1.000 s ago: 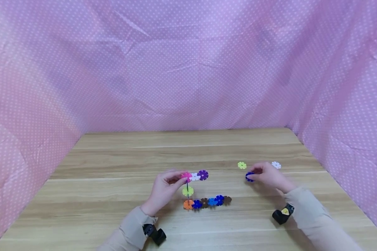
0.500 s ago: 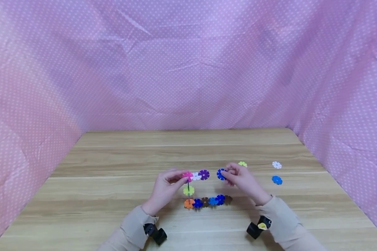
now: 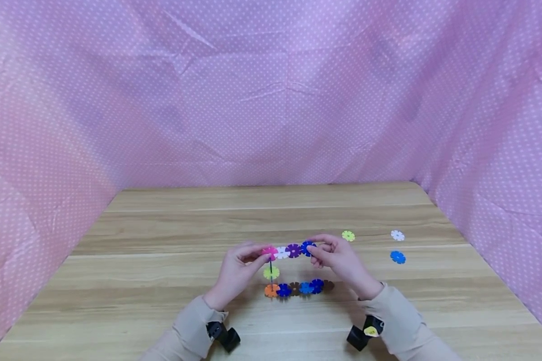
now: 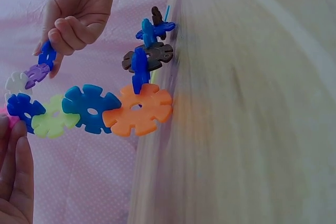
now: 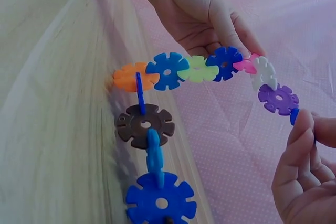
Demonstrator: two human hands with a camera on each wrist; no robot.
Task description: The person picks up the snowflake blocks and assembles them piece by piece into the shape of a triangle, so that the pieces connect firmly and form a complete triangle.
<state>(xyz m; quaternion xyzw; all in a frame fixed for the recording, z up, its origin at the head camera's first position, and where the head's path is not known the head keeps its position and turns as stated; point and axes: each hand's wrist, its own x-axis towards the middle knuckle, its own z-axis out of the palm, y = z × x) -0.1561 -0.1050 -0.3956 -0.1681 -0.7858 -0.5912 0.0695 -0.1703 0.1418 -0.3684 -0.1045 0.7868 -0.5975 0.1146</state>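
Table, linked discs in hands

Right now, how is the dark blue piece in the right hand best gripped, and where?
I'd probably pinch the dark blue piece by its outer rim, from the person's right: it's a thin, notched disc whose opposite edge faces the purple piece. The right hand holds it there.

No readable text, labels, brands or numbers in any view. Landmark = orange disc. Yellow patch on black wrist camera, right of landmark and nearer the wearer: too small to read. Brown disc, near landmark: faint surface marks, illegible.
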